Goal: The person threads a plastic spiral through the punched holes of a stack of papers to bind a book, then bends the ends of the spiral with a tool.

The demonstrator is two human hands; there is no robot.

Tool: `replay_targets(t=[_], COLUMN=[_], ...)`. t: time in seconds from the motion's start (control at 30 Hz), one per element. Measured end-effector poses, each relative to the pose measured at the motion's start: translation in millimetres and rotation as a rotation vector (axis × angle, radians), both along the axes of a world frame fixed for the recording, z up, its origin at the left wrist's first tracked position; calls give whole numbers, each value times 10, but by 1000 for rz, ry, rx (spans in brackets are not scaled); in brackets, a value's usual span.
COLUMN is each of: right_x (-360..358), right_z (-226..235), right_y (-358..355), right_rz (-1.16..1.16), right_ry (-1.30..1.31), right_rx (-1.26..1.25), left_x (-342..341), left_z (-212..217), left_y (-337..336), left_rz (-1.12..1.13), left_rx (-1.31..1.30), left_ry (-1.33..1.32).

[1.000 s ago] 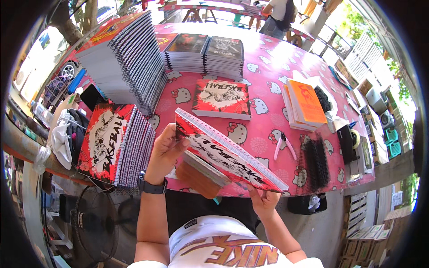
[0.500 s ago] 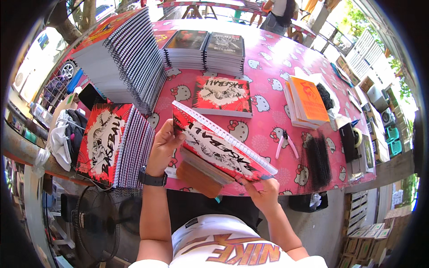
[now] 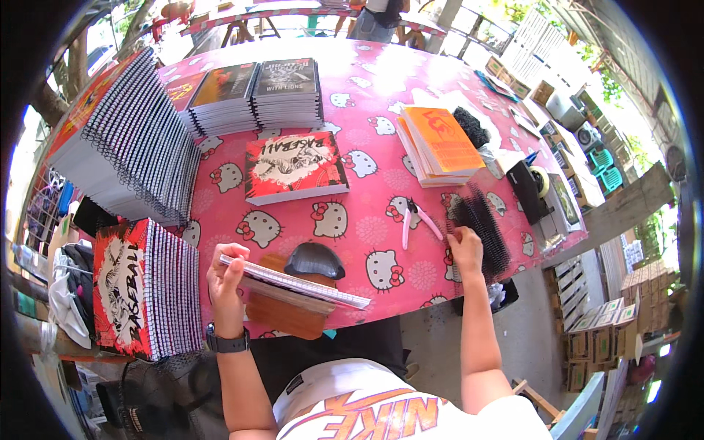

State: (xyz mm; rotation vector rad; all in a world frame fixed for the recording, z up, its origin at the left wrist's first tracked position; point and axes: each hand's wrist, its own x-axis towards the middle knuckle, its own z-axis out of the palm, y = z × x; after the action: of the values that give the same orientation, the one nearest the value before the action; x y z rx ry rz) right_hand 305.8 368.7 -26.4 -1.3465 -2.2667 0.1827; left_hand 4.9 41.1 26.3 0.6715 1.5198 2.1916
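Note:
My left hand (image 3: 225,282) grips one end of an unbound book (image 3: 312,289), its fingers and thumb closed round it. The book stands on its long side, with a row of punched holes along the upper edge. It rests by a brown wooden block (image 3: 282,315), and a dark curved piece (image 3: 314,262) sits just behind it. My right hand (image 3: 466,253) pinches at the left side of a heap of black binding coils (image 3: 485,229); the fingertips partly hide the coil they hold. Pink-handled pliers (image 3: 418,220) lie beside that hand.
A thick stack of unbound red-covered books (image 3: 296,165) lies mid-table. Coil-bound books rise in a tall stack (image 3: 121,139) and a lower one (image 3: 147,290) at left. Orange-covered books (image 3: 444,147) and a tape roll (image 3: 539,182) are at right. A person (image 3: 375,26) stands far behind.
My right hand has let go of the book and moved right to the coils. The left hand has turned the book more upright and lowered it by the wooden block. The view has shifted right.

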Motion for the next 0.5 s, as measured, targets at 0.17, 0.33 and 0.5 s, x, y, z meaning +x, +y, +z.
replay_targets(t=[0.17, 0.33, 0.5], right_x=[-94, -105, 25], right_z=[-49, 139, 259], right_y=[10, 83, 192], right_rz=[15, -43, -51], right_ry=[-60, 66, -75], right_rx=[-34, -7, 35], left_x=[-26, 550, 1018], left_z=[52, 390, 428], left_y=[-88, -66, 233], left_rz=[-12, 481, 91], left_rx=[-52, -414, -646], left_ry=[18, 929, 1209])
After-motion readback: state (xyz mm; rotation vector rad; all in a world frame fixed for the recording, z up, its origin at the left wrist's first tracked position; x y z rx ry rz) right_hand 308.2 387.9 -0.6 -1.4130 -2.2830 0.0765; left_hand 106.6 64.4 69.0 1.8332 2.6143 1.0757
